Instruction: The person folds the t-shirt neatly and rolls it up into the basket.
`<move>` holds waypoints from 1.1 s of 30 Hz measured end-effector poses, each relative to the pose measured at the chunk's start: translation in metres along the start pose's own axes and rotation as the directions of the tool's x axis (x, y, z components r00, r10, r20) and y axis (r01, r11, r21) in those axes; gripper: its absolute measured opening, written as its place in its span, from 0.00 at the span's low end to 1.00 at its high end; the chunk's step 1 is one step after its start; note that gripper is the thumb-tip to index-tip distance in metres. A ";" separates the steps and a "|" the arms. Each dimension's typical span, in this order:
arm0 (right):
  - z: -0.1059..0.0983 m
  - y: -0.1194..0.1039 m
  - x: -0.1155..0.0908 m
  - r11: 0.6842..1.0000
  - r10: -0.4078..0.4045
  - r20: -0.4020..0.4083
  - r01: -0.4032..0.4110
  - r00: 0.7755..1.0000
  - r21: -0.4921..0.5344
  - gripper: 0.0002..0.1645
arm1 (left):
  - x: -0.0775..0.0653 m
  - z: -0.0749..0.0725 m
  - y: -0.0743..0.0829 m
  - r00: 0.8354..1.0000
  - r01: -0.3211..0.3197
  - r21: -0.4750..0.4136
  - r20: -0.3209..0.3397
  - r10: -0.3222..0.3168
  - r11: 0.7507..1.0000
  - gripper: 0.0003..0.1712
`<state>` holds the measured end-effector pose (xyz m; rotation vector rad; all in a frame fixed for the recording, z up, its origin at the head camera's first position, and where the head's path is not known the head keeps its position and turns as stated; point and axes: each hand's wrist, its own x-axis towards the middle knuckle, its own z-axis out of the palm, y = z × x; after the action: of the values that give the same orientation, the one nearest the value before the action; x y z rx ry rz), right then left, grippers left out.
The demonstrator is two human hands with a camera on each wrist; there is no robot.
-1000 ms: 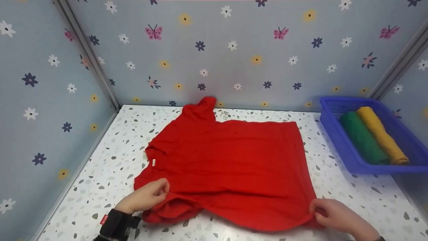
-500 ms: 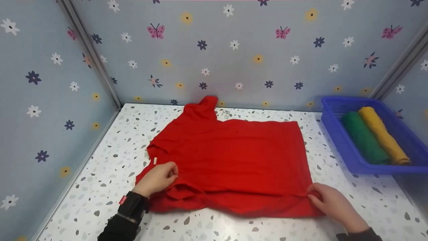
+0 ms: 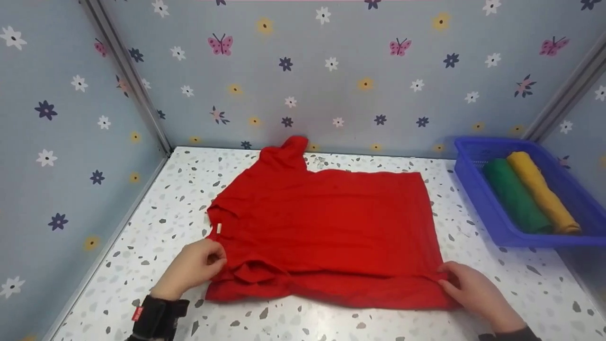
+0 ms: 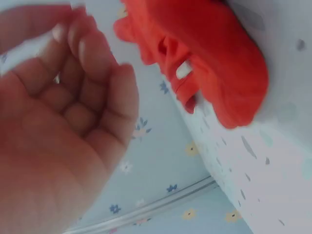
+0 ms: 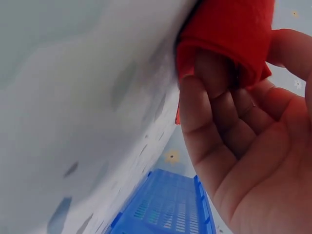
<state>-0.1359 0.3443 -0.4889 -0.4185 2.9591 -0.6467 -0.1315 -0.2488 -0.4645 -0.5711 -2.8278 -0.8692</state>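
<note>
A red T-shirt (image 3: 350,213) lies on the speckled tabletop, its neck with a white label toward the left and its hem toward the right. One sleeve sticks out at the back; the near side is turned inward in a long, rumpled fold. My left hand (image 3: 191,265) hovers at the neck end, fingers loosely curled with no cloth between them; the left wrist view has the shirt apart from the fingers. At the near hem corner, my right hand (image 3: 478,289) pinches the shirt, with fingers (image 5: 197,107) under the cloth and the thumb on its other side.
A blue plastic basket (image 3: 497,227) stands at the right, holding a green rolled cloth (image 3: 516,196) and a yellow rolled cloth (image 3: 544,192). Flower-patterned walls (image 3: 341,94) enclose the table (image 3: 156,227) at the back and both sides.
The shirt's near edge was brought inward, away from me, and laid down. My left hand then moved left and toward me, off the fold; my right hand stays at the hem corner.
</note>
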 end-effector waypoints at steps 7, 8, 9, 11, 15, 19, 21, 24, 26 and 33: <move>-0.004 -0.002 -0.003 1.000 0.007 -0.030 -0.007 1.000 -0.003 0.12 | -0.008 0.011 0.038 0.973 -0.167 -0.057 0.152 0.174 0.984 0.08; -0.005 -0.002 -0.004 1.000 0.003 -0.037 -0.003 0.999 -0.007 0.12 | -0.007 0.016 0.043 0.968 -0.175 -0.039 0.173 0.179 0.984 0.07; -0.005 -0.003 -0.004 1.000 -0.001 -0.045 0.001 0.999 -0.011 0.11 | -0.005 0.020 0.048 0.965 -0.182 -0.014 0.187 0.181 0.983 0.07; -0.005 -0.003 -0.004 1.000 -0.009 -0.061 0.007 0.998 -0.022 0.10 | -0.001 0.031 0.054 0.965 -0.207 0.063 0.176 0.193 0.976 0.06; -0.004 -0.004 -0.005 1.000 -0.014 -0.079 0.012 0.997 -0.025 0.09 | 0.008 0.053 0.060 0.976 -0.212 0.207 0.089 0.198 0.955 0.06; -0.004 -0.003 -0.006 1.000 -0.008 -0.073 0.007 0.997 -0.022 0.09 | 0.014 0.070 0.062 0.979 -0.200 0.301 0.030 0.201 0.932 0.06; -0.003 -0.003 -0.006 1.000 -0.006 -0.074 0.004 0.997 -0.022 0.09 | 0.015 0.077 0.062 0.978 -0.201 0.340 0.020 0.207 0.919 0.09; -0.002 -0.004 -0.007 1.000 -0.006 -0.074 0.004 0.997 -0.024 0.09 | 0.018 0.085 0.060 0.977 -0.203 0.387 0.017 0.213 0.900 0.14; -0.001 -0.004 -0.007 1.000 -0.007 -0.072 0.005 0.997 -0.029 0.08 | 0.019 0.088 0.059 0.976 -0.203 0.410 0.008 0.219 0.889 0.15; 0.001 -0.005 -0.006 0.998 -0.040 -0.071 0.037 0.997 -0.041 0.09 | 0.022 0.092 0.054 0.960 -0.222 0.435 -0.060 0.274 0.873 0.04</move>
<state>-0.1288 0.3416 -0.4878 -0.4667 3.0433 -0.6206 -0.1314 -0.1492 -0.5076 -0.7615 -2.6297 -0.2177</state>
